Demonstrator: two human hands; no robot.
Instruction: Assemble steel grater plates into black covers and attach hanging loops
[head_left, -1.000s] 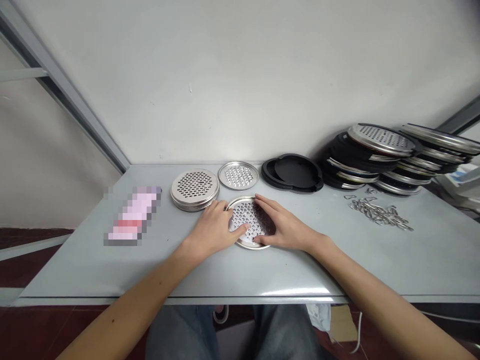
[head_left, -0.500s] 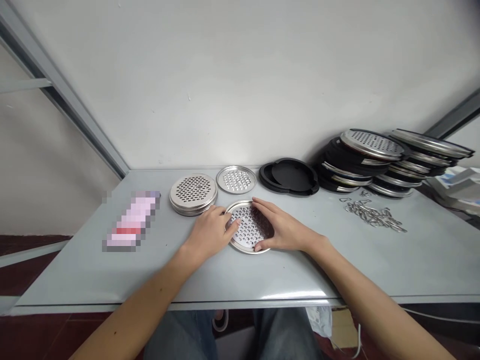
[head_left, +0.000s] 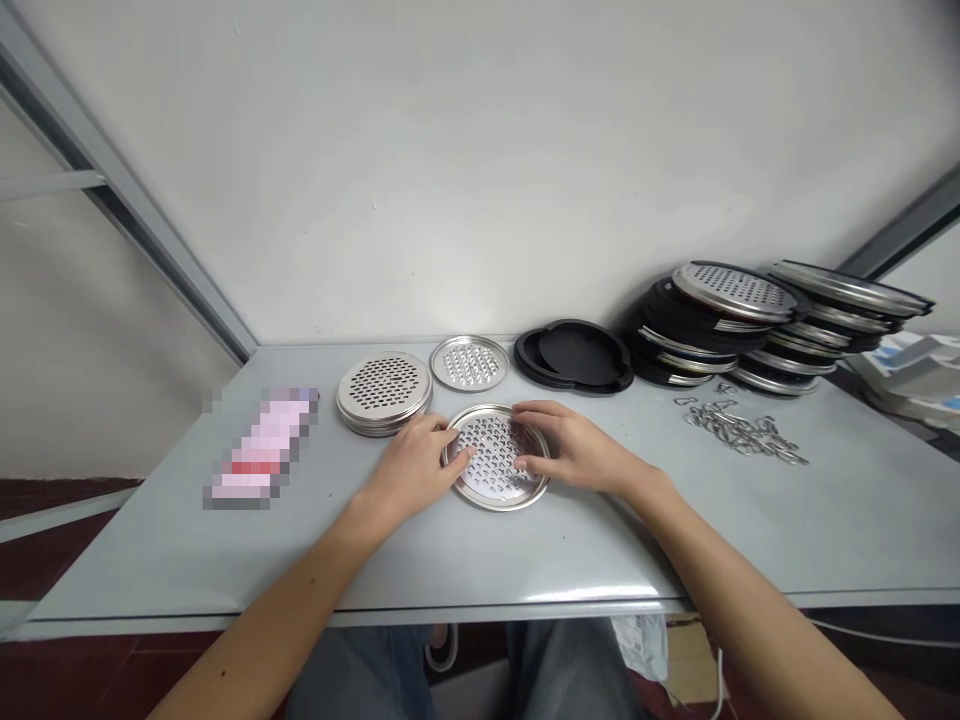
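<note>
A round metal grater plate with a raised rim lies on the table in front of me, its punched teeth facing up. My left hand grips its left rim, the thumb reaching over the inner edge. On the right side, my right hand holds the rim, with fingers at the far right edge and the thumb over the perforated face. Just beyond sits another grater plate, toothed side up. Left of that is a stack of grater plates.
Black round holders lie at the back. Piles of black holders with metal plates stand at the back right, before them a heap of small metal clips. A blurred pink item lies on the left of the grey table.
My right thumb has moved off the near rim and in over the plate's face. More of the plate's right side shows now. My left hand has stayed nearly in place.
</note>
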